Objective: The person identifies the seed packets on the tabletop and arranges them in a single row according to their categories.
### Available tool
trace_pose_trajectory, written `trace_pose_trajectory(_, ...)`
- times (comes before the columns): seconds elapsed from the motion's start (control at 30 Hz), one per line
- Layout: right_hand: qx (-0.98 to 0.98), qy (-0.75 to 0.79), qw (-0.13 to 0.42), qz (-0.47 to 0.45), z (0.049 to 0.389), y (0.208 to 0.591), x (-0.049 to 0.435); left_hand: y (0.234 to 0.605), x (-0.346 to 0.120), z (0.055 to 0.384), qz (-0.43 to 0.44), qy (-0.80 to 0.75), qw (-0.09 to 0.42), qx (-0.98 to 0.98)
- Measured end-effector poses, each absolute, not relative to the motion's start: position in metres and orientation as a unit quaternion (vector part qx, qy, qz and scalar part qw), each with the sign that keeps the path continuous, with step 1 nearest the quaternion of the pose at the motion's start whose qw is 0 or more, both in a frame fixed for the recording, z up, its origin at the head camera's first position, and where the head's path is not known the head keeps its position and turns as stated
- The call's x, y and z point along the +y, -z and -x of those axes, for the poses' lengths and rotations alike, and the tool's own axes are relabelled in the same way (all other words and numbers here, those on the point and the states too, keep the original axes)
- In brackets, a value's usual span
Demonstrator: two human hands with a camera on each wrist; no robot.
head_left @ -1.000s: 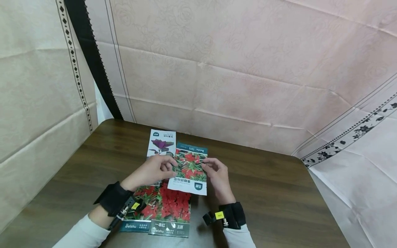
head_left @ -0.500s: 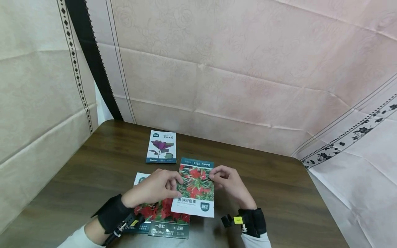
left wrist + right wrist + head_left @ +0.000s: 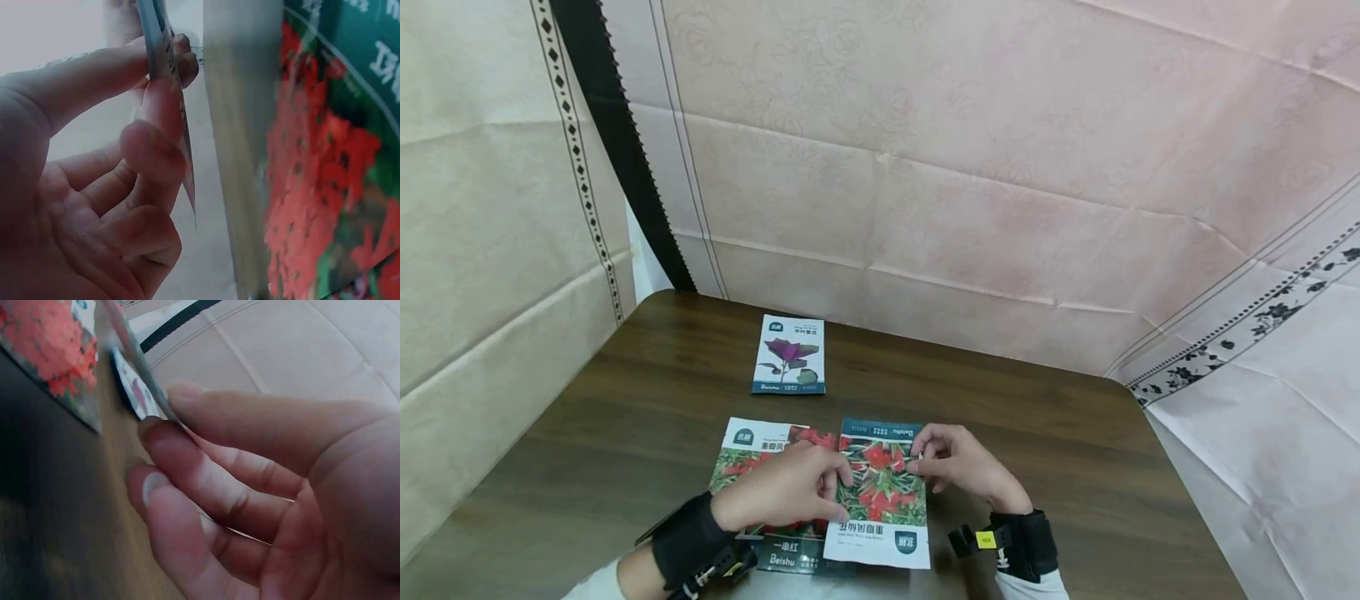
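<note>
A seed packet [image 3: 880, 500] with red flowers, a teal top band and a white lower panel is held up between both hands. My left hand [image 3: 786, 492] pinches its left edge between thumb and fingers; in the left wrist view the packet [image 3: 164, 69] shows edge-on. On its right edge, my right hand [image 3: 966, 467] pinches with thumb and forefinger, the other fingers curled below. Under the left hand lie two more red-flower packets: one with a white top [image 3: 752, 433] at left, and one with a dark green band [image 3: 797, 557], overlapping it. The left hand partly covers both.
A white seed packet with a purple plant [image 3: 788, 354] lies near the far edge of the brown wooden table [image 3: 1037, 433]. Pale patterned cloth [image 3: 925, 167] hangs behind the table and along both sides.
Both hands have drawn the held packet toward the near side and a little right. The purple-plant packet, partly covered before, now shows whole, and more of the white-topped packet is visible.
</note>
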State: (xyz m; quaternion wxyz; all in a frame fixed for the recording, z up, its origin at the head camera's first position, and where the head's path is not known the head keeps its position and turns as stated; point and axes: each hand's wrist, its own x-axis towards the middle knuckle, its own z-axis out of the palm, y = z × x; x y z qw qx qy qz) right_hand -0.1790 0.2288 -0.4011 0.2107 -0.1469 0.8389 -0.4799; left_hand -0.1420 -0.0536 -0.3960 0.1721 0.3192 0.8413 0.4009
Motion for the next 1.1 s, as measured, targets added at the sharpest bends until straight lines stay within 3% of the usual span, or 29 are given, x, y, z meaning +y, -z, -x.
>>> trace_pose_trajectory(1.1, 0.891, 0.356, 0.213, 0.182, 0.181, 0.419, 0.22, 0.434, -0.044, 0.149, -0.308, -0.4, 0.202, 0.839)
